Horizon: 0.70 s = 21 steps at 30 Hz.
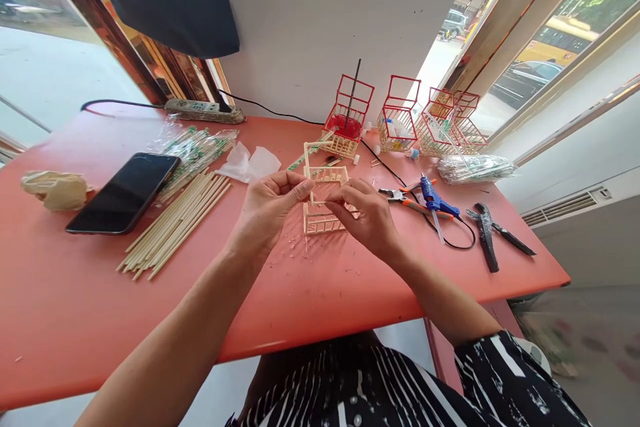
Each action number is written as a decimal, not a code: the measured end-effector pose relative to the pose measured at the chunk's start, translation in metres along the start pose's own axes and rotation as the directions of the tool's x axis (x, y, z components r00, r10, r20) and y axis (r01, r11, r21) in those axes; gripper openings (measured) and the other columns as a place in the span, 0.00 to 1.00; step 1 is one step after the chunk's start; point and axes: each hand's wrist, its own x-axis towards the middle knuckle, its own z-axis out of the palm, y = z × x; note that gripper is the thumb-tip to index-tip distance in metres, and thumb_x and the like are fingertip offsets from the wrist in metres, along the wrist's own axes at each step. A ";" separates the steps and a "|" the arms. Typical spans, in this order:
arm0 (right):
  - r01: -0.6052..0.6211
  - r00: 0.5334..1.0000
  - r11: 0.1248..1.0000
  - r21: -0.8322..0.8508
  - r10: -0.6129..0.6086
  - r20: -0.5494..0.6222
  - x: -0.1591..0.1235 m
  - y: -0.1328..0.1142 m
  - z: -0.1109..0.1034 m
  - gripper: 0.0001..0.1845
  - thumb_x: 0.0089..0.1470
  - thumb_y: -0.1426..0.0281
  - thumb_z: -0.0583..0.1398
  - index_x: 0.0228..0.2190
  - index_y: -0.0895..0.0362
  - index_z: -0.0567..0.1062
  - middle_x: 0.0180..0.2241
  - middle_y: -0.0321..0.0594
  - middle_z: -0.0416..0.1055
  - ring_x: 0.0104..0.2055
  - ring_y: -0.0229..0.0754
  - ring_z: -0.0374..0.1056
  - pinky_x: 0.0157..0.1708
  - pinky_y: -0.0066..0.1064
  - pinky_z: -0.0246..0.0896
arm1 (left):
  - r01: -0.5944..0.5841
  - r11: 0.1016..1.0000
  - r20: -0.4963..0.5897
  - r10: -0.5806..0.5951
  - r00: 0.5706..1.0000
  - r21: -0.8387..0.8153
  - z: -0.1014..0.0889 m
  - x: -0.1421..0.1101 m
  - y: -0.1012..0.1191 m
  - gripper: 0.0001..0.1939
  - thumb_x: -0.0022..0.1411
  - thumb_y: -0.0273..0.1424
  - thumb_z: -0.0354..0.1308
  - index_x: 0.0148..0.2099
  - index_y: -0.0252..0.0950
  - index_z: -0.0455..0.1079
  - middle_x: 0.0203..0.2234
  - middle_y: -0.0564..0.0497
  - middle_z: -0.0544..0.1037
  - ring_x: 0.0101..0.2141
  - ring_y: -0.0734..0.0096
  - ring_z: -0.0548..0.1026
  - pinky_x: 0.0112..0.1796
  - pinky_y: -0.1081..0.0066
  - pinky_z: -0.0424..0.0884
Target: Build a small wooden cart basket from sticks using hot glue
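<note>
A small unpainted basket frame of thin wooden sticks (324,180) stands on the red table (75,307) in front of me. My left hand (265,210) pinches the frame's near left upright with thumb and forefinger. My right hand (367,213) is closed in a pinch on the frame's right side, its fingers pressed against the sticks. Both hands rest low over the table, touching the frame.
A bundle of bamboo sticks (175,223), a black phone (125,192) and plastic packets lie at left. Several red-painted stick baskets (400,113) stand at the back. A blue glue gun (434,200), cutters (400,197) and black pliers (487,233) lie at right. A power strip (203,109) sits by the wall.
</note>
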 end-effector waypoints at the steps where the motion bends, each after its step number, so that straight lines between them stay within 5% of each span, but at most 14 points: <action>1: -0.002 1.000 1.000 0.006 0.002 0.000 -0.001 0.000 0.000 0.09 0.69 0.70 0.62 0.33 0.55 0.77 0.32 0.36 0.72 0.37 0.40 0.67 0.42 0.31 0.62 | 0.000 1.000 0.004 0.000 1.000 0.006 0.000 0.000 0.000 0.17 0.46 0.41 0.79 0.28 0.35 0.79 0.23 0.52 0.78 0.28 0.73 0.74 0.36 0.71 0.71; 21: -0.019 1.000 1.000 -0.019 0.019 -0.009 -0.008 -0.004 0.001 0.11 0.70 0.69 0.60 0.32 0.53 0.75 0.33 0.38 0.70 0.39 0.42 0.65 0.44 0.34 0.63 | 0.043 0.999 0.005 -0.043 0.999 -0.005 0.005 -0.003 0.001 0.19 0.40 0.39 0.81 0.28 0.34 0.78 0.23 0.52 0.77 0.26 0.74 0.73 0.33 0.70 0.70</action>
